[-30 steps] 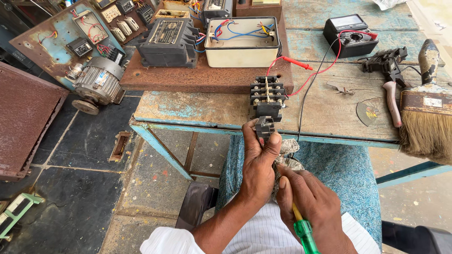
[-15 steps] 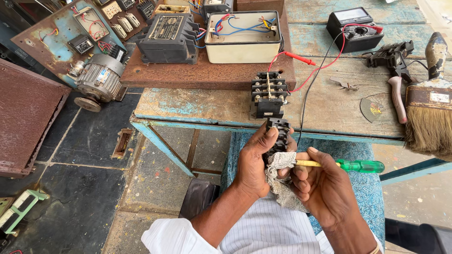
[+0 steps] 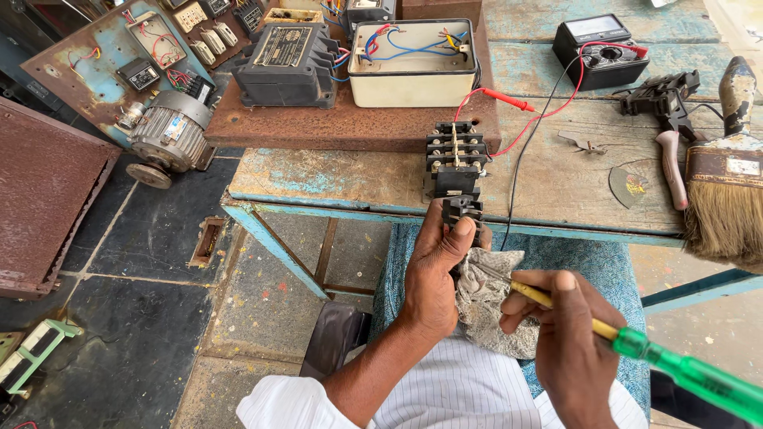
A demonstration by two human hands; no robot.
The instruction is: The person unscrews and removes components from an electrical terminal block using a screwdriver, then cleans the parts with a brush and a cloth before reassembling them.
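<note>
Screwdriver [image 3: 675, 369] lower — weathered workbench [image 3: 556, 171]; tiled floor [image 3: 135, 318]

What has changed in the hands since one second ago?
The right hand turned the green screwdriver from pointing down to lying sideways, tip toward the grey cloth. The left hand still grips the small black part. The table things stayed.

Left hand [image 3: 435, 274] grips small black contactor block [image 3: 462, 211] plus grey rag [image 3: 493, 298] near bench [image 3: 556, 179] edge. Right hand [image 3: 571, 342] holds green-handled screwdriver [image 3: 636, 345], tip at rag.
</note>
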